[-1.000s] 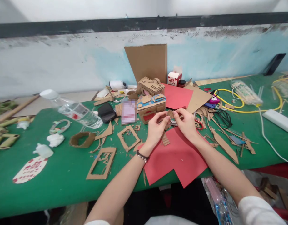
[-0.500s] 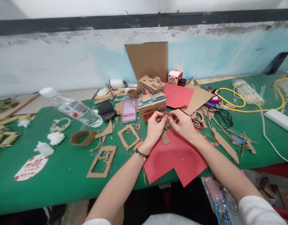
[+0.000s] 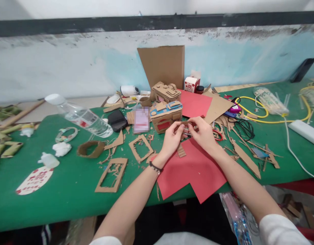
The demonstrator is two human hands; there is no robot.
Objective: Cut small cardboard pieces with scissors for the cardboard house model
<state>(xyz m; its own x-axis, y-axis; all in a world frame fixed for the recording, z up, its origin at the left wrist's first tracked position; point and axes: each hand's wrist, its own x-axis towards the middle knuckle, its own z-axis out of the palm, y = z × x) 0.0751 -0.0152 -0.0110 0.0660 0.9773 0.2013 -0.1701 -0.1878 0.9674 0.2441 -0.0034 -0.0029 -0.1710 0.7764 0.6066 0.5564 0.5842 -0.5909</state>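
My left hand [image 3: 172, 137] and my right hand [image 3: 201, 134] meet above the back part of a red sheet [image 3: 192, 170]. Between their fingertips is a small strip of brown cardboard [image 3: 189, 124], pinched from both sides and partly hidden by the fingers. A ridged cardboard piece [image 3: 181, 150] lies on the red sheet just below my left hand. Red-handled scissors [image 3: 217, 135] rest beside my right hand, partly covered by it. Right behind my left hand stands a cardboard model with a blue top [image 3: 166, 117], and another cardboard model [image 3: 165, 92] is behind that.
On the green table [image 3: 70, 204] are a tilted water bottle [image 3: 82, 119], a black pouch [image 3: 117, 120], cardboard frames [image 3: 112, 175], a cardboard ring [image 3: 90, 149], and scraps [image 3: 245, 158]. A yellow cable [image 3: 271, 120] and white power strip [image 3: 305, 132] lie right.
My fingers have shifted on the cardboard piece, and my hands have moved slightly apart. My right hand sits a little farther right. The view has moved slightly.
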